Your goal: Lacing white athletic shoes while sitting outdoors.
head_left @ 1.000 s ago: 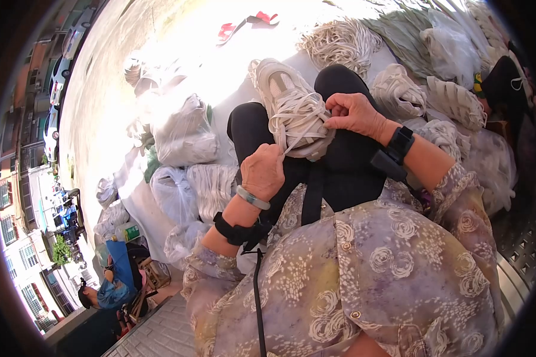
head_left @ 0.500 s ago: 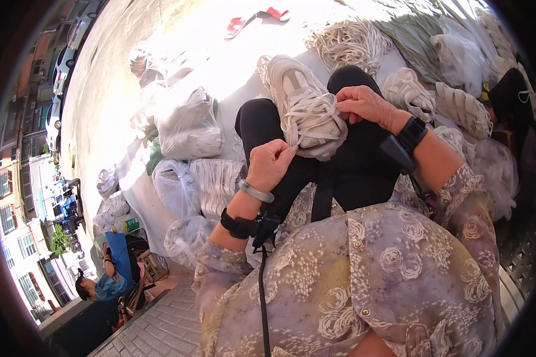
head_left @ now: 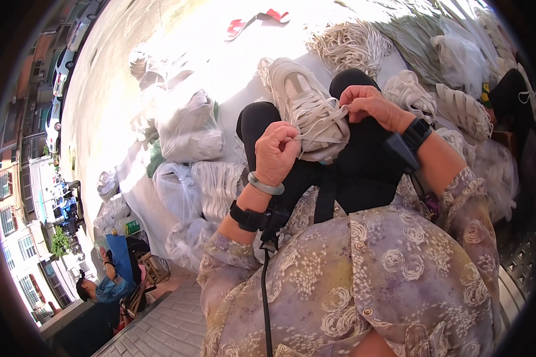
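A light beige sneaker (head_left: 307, 98) rests between my black-clad knees, its toe pointing away from me. White shoelaces (head_left: 315, 118) cross loosely over its top. At the shoe's left side my left hand (head_left: 278, 152) pinches a lace end between thumb and fingers. My right hand (head_left: 372, 107) is closed at the right side, thumb and forefinger gripping a lace near the eyelets. Both hands sit close to the shoe's collar, with laces running between them. A pale bangle and a black strap are on my left wrist; another black strap is on my right.
A heap of loose laces (head_left: 351, 47) lies beyond the shoe. Bundled pale shoe parts (head_left: 217, 184) and plastic-wrapped bundles (head_left: 190, 128) stand to the left. More uppers (head_left: 464, 110) and clear bags (head_left: 464, 56) are at right. A seated person (head_left: 110, 279) is at lower left.
My left hand has risen slightly and moved right, nearer the shoe's laces. My right hand has shifted a little right, with a lace now visible at its fingertips.
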The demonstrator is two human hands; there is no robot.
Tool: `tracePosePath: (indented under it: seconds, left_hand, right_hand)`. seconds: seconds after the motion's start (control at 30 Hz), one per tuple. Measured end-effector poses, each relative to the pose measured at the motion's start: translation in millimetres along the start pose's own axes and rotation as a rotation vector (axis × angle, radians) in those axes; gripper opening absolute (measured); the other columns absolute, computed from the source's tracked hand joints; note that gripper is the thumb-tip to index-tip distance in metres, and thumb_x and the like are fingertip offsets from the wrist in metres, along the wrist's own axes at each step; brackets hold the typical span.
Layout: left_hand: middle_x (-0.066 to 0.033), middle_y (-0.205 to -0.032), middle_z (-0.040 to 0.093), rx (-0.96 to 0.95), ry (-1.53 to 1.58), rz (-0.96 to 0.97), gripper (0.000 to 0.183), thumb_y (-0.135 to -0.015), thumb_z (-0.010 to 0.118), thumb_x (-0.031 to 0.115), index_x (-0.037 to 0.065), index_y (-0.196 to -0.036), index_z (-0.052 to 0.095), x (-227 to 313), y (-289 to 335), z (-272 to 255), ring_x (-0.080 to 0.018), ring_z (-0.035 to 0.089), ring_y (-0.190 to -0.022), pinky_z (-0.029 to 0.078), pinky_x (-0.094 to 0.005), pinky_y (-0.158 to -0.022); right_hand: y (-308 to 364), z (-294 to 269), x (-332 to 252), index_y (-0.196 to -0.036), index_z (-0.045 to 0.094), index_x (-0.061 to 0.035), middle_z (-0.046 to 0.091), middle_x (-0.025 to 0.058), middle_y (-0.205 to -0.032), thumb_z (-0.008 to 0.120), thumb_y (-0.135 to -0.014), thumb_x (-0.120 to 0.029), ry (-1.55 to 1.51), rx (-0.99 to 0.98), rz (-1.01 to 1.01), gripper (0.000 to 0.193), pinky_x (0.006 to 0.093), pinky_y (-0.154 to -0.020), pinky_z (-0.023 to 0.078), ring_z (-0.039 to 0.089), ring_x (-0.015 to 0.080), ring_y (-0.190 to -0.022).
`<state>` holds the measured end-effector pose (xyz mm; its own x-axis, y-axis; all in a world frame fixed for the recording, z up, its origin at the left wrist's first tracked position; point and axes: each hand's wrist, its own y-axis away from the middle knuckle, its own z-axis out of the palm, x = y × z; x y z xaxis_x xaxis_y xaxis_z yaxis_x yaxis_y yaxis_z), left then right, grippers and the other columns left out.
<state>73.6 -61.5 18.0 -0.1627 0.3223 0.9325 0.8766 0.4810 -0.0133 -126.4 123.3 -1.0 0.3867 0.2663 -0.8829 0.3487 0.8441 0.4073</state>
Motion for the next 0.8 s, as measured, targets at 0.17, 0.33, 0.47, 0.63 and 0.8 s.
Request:
tracePosePath:
  seconds: [0.17, 0.33, 0.47, 0.63, 0.8]
  left_hand:
    - [-0.0048, -0.084, 0.059, -0.125, -0.065, 0.156, 0.006, -0.071, 0.059, -0.004, 0.000, -0.076, 0.059, 26, 6, -5, -0.0064, 0.051, -0.058, 0.042, -0.0184, -0.054]
    - [0.0009, -0.069, 0.057, 0.247, 0.243, -0.216, 0.004, -0.080, 0.056, 0.002, 0.004, -0.078, 0.058, 14, 11, -53, -0.0044, 0.053, -0.055, 0.040, -0.0167, -0.048]
    - [0.0001, -0.064, 0.057, 0.435, 0.359, -0.354, 0.004, -0.080, 0.057, 0.006, 0.005, -0.077, 0.058, -9, 36, -77, -0.0055, 0.054, -0.054, 0.040, -0.0166, -0.047]
    - [-0.0006, -0.065, 0.058, 0.453, 0.401, -0.422, 0.005, -0.081, 0.058, 0.008, 0.004, -0.077, 0.058, -23, 52, -83, -0.0061, 0.055, -0.054, 0.040, -0.0168, -0.046]
    - [-0.0021, -0.073, 0.060, 0.243, 0.390, -0.394, 0.005, -0.082, 0.057, 0.009, 0.004, -0.081, 0.059, -21, 40, -61, -0.0067, 0.058, -0.061, 0.045, -0.0182, -0.051]
  right_hand:
    - [-1, 0, -4, -0.089, 0.057, -0.0067, 0.058, -0.0022, -0.077, 0.057, -0.080, -0.019, 0.025, 0.044, 0.053, 0.016, 0.0175, -0.059, 0.044, 0.055, 0.0052, -0.061]
    - [-1, 12, -1, -0.107, 0.051, -0.0046, 0.057, 0.0009, -0.082, 0.063, -0.078, -0.028, 0.447, 0.004, -0.141, 0.040, 0.0208, -0.062, 0.045, 0.054, 0.0084, -0.068]
    - [9, 29, 7, -0.113, 0.050, -0.0017, 0.059, 0.0132, -0.087, 0.065, -0.073, -0.042, 1.037, 0.105, -0.483, 0.058, 0.0328, -0.068, 0.045, 0.058, 0.0263, -0.075]
    - [4, 22, 5, -0.122, 0.044, -0.0012, 0.058, 0.0174, -0.099, 0.062, -0.077, -0.041, 0.958, 0.027, -0.479, 0.063, 0.0336, -0.076, 0.045, 0.057, 0.0311, -0.086]
    - [6, 14, 4, -0.123, 0.048, -0.0004, 0.058, 0.0023, -0.095, 0.054, -0.088, -0.025, 0.544, -0.032, -0.325, 0.043, 0.0230, -0.073, 0.045, 0.053, 0.0092, -0.080]
